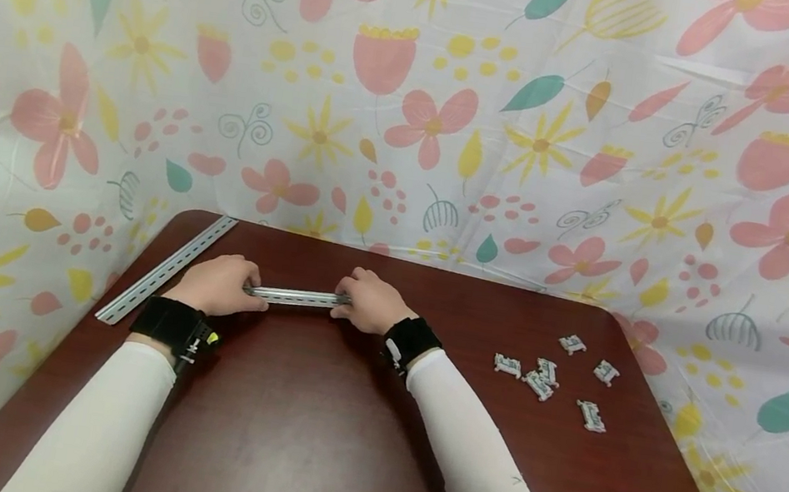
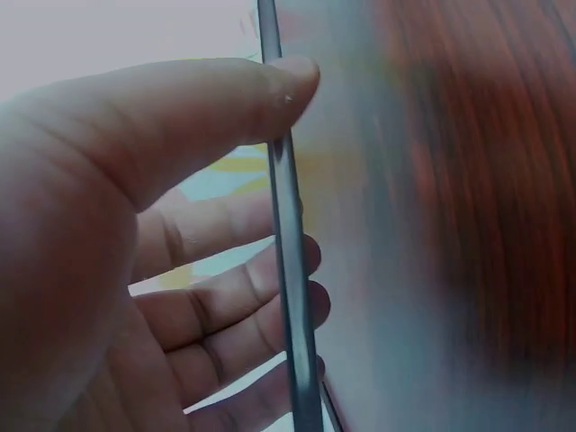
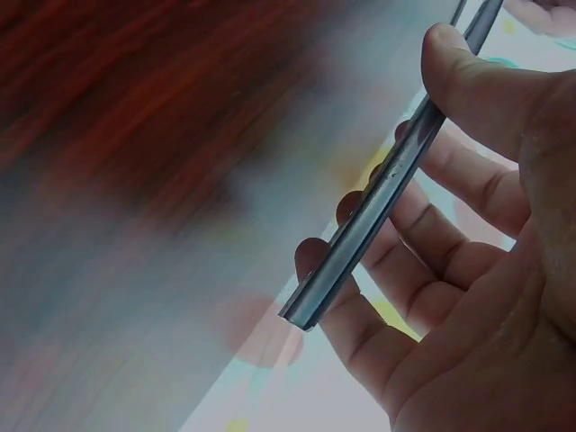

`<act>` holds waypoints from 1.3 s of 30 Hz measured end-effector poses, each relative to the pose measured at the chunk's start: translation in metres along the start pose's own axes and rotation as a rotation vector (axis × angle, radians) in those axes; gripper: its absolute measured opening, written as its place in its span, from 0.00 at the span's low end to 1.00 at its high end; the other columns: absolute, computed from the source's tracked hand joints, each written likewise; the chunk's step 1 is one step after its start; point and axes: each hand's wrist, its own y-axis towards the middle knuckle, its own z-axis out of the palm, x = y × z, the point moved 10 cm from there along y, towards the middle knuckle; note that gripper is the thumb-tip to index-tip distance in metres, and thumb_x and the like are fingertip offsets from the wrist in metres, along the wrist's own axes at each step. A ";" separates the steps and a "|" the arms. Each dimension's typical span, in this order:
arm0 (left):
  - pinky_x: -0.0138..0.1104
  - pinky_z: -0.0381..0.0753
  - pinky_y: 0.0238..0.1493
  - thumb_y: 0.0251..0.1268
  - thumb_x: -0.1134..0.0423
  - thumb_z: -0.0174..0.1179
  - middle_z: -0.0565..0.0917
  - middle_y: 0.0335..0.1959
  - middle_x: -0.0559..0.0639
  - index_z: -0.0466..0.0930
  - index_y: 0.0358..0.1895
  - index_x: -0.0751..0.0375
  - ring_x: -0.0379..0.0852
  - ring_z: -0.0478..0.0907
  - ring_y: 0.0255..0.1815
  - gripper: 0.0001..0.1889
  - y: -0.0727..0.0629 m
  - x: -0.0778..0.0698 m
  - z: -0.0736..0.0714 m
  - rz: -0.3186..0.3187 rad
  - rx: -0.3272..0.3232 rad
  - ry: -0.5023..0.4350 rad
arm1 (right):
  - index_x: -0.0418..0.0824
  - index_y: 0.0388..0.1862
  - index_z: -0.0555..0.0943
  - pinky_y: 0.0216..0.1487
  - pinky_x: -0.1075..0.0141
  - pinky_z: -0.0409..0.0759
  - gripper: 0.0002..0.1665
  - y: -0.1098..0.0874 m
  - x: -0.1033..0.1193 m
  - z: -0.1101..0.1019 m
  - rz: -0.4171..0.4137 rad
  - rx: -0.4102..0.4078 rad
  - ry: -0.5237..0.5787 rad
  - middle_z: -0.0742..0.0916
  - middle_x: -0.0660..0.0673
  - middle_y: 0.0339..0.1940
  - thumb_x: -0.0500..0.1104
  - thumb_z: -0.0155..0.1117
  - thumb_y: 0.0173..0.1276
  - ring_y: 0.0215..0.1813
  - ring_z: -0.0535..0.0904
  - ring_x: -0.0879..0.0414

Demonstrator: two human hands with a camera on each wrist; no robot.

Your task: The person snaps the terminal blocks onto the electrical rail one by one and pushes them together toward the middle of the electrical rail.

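Observation:
A slotted metal DIN rail [image 1: 298,297] is held level above the far part of the table, one hand at each end. My left hand [image 1: 222,286] grips its left end; in the left wrist view the thumb [image 2: 225,94] presses one side and the curled fingers lie along the other. My right hand [image 1: 377,302] pinches the right end between thumb and fingers. The rail's free tip [image 3: 304,310] shows past the fingers in the right wrist view. A longer slotted rail [image 1: 167,269] lies on the table beside the left hand.
Several small pale plastic pieces [image 1: 540,384] lie scattered on the right side of the dark red-brown table [image 1: 307,435]. A flower-patterned curtain [image 1: 406,164] hangs close behind the table's far edge and along both sides.

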 end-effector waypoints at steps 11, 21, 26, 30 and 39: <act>0.51 0.85 0.45 0.65 0.45 0.81 0.86 0.42 0.50 0.91 0.46 0.55 0.49 0.81 0.42 0.19 0.007 -0.023 0.010 0.061 -0.031 0.031 | 0.44 0.59 0.87 0.50 0.58 0.80 0.21 -0.032 -0.017 -0.005 -0.008 -0.082 -0.033 0.80 0.47 0.49 0.56 0.74 0.80 0.49 0.76 0.52; 0.46 0.83 0.45 0.65 0.46 0.82 0.83 0.40 0.45 0.91 0.47 0.52 0.46 0.78 0.41 0.18 0.010 -0.037 0.019 0.115 -0.010 0.016 | 0.44 0.59 0.88 0.49 0.58 0.81 0.21 -0.059 -0.024 -0.007 0.001 -0.116 -0.032 0.80 0.47 0.48 0.56 0.75 0.80 0.48 0.75 0.53; 0.46 0.84 0.46 0.65 0.45 0.82 0.82 0.40 0.44 0.91 0.47 0.51 0.45 0.78 0.41 0.17 0.011 -0.041 0.024 0.134 0.002 0.020 | 0.42 0.58 0.88 0.47 0.57 0.81 0.21 -0.072 -0.026 -0.008 -0.007 -0.131 -0.019 0.80 0.47 0.47 0.55 0.76 0.79 0.47 0.76 0.53; 0.47 0.84 0.47 0.65 0.45 0.82 0.82 0.40 0.44 0.91 0.47 0.51 0.45 0.79 0.42 0.18 0.010 -0.044 0.026 0.141 0.011 0.025 | 0.42 0.59 0.88 0.48 0.57 0.82 0.22 -0.080 -0.029 -0.007 -0.010 -0.144 -0.020 0.80 0.46 0.47 0.56 0.76 0.78 0.47 0.78 0.52; 0.46 0.84 0.44 0.64 0.45 0.82 0.81 0.41 0.43 0.90 0.48 0.51 0.44 0.79 0.42 0.18 0.010 -0.053 0.034 0.186 0.026 0.044 | 0.42 0.56 0.88 0.46 0.57 0.83 0.21 -0.093 -0.032 -0.005 -0.025 -0.166 -0.028 0.81 0.47 0.46 0.54 0.80 0.76 0.46 0.78 0.52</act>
